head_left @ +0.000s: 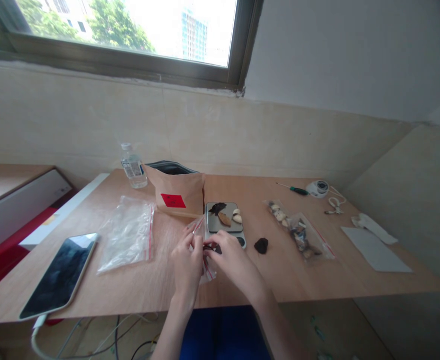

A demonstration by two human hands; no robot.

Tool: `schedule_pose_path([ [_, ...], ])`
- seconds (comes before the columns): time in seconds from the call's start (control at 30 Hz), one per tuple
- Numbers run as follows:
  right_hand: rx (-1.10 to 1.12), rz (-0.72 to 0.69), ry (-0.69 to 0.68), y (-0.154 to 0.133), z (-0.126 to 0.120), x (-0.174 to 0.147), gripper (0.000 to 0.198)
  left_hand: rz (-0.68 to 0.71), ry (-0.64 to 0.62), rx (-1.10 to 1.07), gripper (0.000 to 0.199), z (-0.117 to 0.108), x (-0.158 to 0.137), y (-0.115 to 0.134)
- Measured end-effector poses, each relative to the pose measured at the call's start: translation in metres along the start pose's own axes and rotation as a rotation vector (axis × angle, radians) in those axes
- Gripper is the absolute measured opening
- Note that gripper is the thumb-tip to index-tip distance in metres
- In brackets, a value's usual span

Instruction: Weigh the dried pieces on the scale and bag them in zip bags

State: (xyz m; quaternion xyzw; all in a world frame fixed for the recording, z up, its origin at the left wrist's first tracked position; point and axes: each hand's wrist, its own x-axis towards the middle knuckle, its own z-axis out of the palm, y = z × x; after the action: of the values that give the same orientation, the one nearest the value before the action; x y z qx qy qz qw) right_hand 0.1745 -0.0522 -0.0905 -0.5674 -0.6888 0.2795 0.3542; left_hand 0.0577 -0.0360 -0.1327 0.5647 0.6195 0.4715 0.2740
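Note:
In front of me my left hand (188,257) is closed on a small clear zip bag (207,271) with a red seal strip. My right hand (232,255) is closed too, pinching a dark piece (212,247) at the mouth of that bag. The piece's kind does not show. Just beyond my fingers lies a small digital scale (212,226) with a metal plate. On it rest a dark flaky piece (216,207), a brown slice (225,219) and pale pieces (237,216). To the right of my right hand sits a black lump (261,245).
A brown pouch (178,197) stands open behind the scale beside a water bottle (133,167). Left are a large clear zip bag (127,232) and a phone (60,275) on a cable. Filled bags (304,237), a screwdriver (298,191), a small camera (317,188) and white paper (375,250) lie right.

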Motion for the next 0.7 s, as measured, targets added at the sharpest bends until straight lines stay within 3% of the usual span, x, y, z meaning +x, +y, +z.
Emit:
schedule_pose_path([
  [0.1,0.005,0.002,-0.029,-0.007,-0.006,-0.001,0.016,0.001,0.008,-0.005,0.029,0.000,-0.002,-0.001],
  [0.2,0.062,0.018,0.044,-0.011,-0.011,0.003,0.016,-0.011,0.008,-0.011,0.029,-0.002,-0.003,-0.002],
  [0.43,0.337,0.044,0.052,-0.001,-0.004,0.017,0.030,-0.008,0.016,-0.044,0.032,-0.006,-0.004,0.000],
  [0.57,0.035,-0.061,0.316,0.041,-0.002,0.037,0.025,-0.039,0.034,-0.026,0.031,-0.008,-0.004,-0.007],
  [0.7,-0.463,-0.035,0.264,0.083,0.012,0.048,0.026,-0.051,0.041,-0.016,0.032,-0.009,-0.004,-0.010],
])
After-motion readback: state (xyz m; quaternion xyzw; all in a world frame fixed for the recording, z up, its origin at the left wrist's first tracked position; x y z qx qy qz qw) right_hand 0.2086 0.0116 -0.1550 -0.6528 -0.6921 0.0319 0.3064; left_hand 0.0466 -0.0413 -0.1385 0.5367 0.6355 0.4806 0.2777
